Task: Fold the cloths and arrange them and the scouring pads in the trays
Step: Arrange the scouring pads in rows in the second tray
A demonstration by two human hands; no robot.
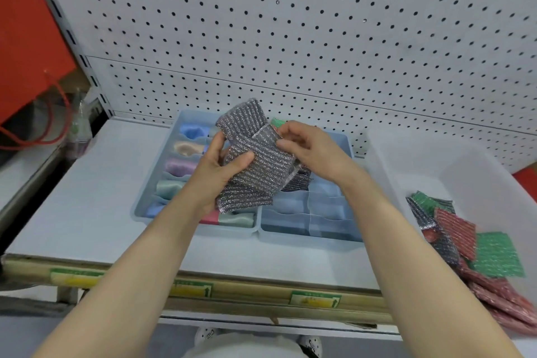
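I hold a stack of grey glittery scouring pads [255, 171] above the trays. My left hand [216, 174] grips the stack from the left, thumb across its front. My right hand [308, 148] pinches the upper right corner of the top pad. The left blue tray [139, 206] holds folded cloths in blue, beige, purple, green and red in its compartments. Beside it, the right blue tray [308, 234] has several bare compartments at the front; a green pad [277, 122] and grey pads [299, 180] show behind my hands.
A clear plastic bin [453, 171] at the right holds loose green, red and grey scouring pads [470, 244]. A white pegboard [290, 23] rises behind the trays. A red bag [26, 38] hangs at the far left. The white shelf top [87, 197] extends left of the trays.
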